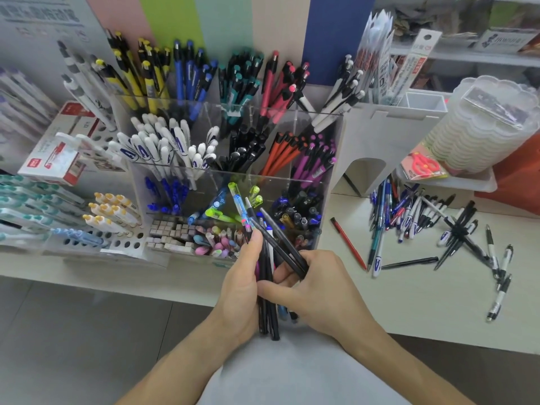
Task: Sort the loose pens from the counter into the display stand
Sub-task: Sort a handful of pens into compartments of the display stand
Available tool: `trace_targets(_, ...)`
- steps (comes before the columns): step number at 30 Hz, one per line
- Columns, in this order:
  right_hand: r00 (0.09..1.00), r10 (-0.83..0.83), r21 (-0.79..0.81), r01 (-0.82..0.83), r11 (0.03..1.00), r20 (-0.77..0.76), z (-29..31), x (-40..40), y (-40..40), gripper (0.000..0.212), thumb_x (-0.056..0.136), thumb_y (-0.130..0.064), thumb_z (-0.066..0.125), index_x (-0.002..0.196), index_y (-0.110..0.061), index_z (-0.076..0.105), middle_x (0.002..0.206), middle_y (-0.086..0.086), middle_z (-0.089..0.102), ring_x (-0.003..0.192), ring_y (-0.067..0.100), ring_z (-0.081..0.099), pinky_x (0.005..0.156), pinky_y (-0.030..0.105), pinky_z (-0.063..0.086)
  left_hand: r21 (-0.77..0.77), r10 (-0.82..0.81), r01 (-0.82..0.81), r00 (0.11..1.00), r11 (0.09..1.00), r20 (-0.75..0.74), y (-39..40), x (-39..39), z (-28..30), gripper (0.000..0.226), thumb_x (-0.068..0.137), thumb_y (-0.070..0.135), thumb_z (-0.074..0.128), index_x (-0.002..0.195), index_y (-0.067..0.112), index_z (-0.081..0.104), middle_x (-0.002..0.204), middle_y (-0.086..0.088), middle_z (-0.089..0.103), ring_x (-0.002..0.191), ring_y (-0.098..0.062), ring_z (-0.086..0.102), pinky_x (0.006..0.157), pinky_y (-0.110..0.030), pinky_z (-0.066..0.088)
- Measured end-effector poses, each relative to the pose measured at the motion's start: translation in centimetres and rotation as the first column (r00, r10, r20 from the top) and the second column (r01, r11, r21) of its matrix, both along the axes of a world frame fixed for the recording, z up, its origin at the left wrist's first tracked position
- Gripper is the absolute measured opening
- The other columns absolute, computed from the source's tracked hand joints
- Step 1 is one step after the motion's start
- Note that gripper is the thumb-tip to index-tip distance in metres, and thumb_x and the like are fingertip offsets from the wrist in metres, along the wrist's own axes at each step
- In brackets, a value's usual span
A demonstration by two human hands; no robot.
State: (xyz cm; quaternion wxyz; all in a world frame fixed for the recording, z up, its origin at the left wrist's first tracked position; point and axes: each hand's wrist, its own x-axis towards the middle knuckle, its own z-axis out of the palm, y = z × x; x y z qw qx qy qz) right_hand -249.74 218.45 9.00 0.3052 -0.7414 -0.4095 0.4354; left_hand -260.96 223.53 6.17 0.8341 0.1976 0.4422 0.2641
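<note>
Head view: at the surface's point(409, 311) left edge lie packaged pens point(26, 211). The clear display stand point(230, 176) sits against the back edge, its compartments filled by colour. In front of it, over the near edge, the left hand point(241, 285) grips a bundle of pens point(267, 287) upright; the right hand point(320, 290) pinches two black pens point(280, 244) angled toward the stand. Toward the right edge, a red pen point(347, 244) lies beside the loose pile of pens point(423, 223).
</note>
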Motion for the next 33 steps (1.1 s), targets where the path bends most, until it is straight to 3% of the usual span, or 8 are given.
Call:
trace_targets(5,0.997,0.006,0.007,-0.007,1.0,0.082,-0.3,-0.6,0.0,0.021,0.072,-0.027,0.08,0.072,-0.011,0.066,0.065,-0.001,0.07,0.053,0.01,0.061,0.052,0.023,0.05,0.022,-0.002,0.002,1.0,1.0,0.016,0.1,0.1,0.1,0.058,0.095,0.045,0.045,0.138,0.007,0.053,0.125,-0.021,0.067,0.113,-0.029,0.068,0.079,-0.031,0.06)
trace_targets(7,0.992,-0.003,0.03,-0.001,1.0,0.129,-0.4,-0.8,0.2,0.024,0.073,-0.031,0.08,0.07,-0.014,0.064,0.061,-0.004,0.067,0.053,0.007,0.057,0.05,0.015,0.044,0.045,-0.017,0.016,1.0,0.999,0.022,0.1,-0.1,-0.1,0.054,0.098,0.043,0.041,0.135,0.007,0.056,0.123,-0.02,0.069,0.112,-0.027,0.069,0.08,-0.031,0.06)
trace_targets(11,0.994,0.025,0.024,-0.028,0.999,0.102,-0.3,-0.4,0.4,0.025,0.076,-0.033,0.081,0.07,-0.014,0.066,0.062,-0.002,0.068,0.051,0.007,0.059,0.049,0.016,0.044,0.066,-0.05,0.047,0.998,0.997,0.048,0.1,-0.5,-0.2,0.05,0.102,0.043,0.034,0.126,0.011,0.064,0.123,-0.016,0.069,0.115,-0.025,0.067,0.09,-0.034,0.058)
trace_targets(22,0.983,0.103,-0.018,-0.102,0.995,0.15,-0.4,0.0,0.6,0.025,0.076,-0.027,0.079,0.064,-0.012,0.062,0.057,-0.001,0.066,0.046,0.004,0.054,0.048,0.016,0.045,0.048,-0.049,0.045,0.996,0.998,0.078,0.4,-0.3,-0.2,0.054,0.098,0.044,0.036,0.128,0.009,0.063,0.126,-0.019,0.068,0.115,-0.026,0.067,0.086,-0.032,0.059)
trace_targets(25,0.994,0.092,-0.083,-0.096,0.992,-0.052,-0.7,0.7,0.9,0.029,0.08,-0.016,0.073,0.06,-0.009,0.053,0.048,0.0,0.047,0.045,0.012,0.042,0.047,0.024,0.041,0.035,-0.056,0.053,0.995,0.998,0.078,0.7,-0.4,-0.4,0.053,0.1,0.044,0.036,0.113,0.011,0.076,0.123,-0.019,0.069,0.115,-0.027,0.067,0.087,-0.034,0.059)
trace_targets(29,0.903,-0.003,-0.156,-0.071,0.985,-0.43,-1.2,1.5,0.8,0.014,0.094,-0.006,0.054,0.08,-0.005,0.056,0.05,-0.003,0.039,0.042,0.011,0.031,0.044,0.021,0.028,0.083,-0.059,0.056,0.998,0.995,0.037,1.0,-0.6,-1.1,0.044,0.094,0.036,0.053,0.124,0.006,0.068,0.119,-0.025,0.069,0.111,-0.037,0.067,0.096,-0.052,0.054)
trace_targets(31,0.841,-0.004,-0.164,-0.101,0.981,-0.541,-1.1,2.0,0.6,0.017,0.096,-0.014,0.045,0.083,-0.007,0.054,0.058,0.001,0.045,0.044,0.01,0.032,0.044,0.021,0.027,0.161,-0.069,0.065,0.997,0.985,0.019,1.0,-0.6,-1.4,0.032,0.089,0.029,0.062,0.111,0.007,0.071,0.1,-0.021,0.073,0.088,-0.039,0.069,0.081,-0.051,0.059)
trace_targets(33,0.834,0.023,-0.133,-0.115,0.984,-0.551,-1.0,2.4,0.3,0.021,0.091,-0.021,0.043,0.082,-0.008,0.057,0.067,0.004,0.053,0.049,0.01,0.041,0.05,0.021,0.035,0.204,-0.076,0.075,0.997,0.976,-0.004,0.8,-0.6,-1.5,0.021,0.087,0.023,0.073,0.099,0.007,0.072,0.079,-0.018,0.066,0.064,-0.033,0.062,0.061,-0.04,0.057)
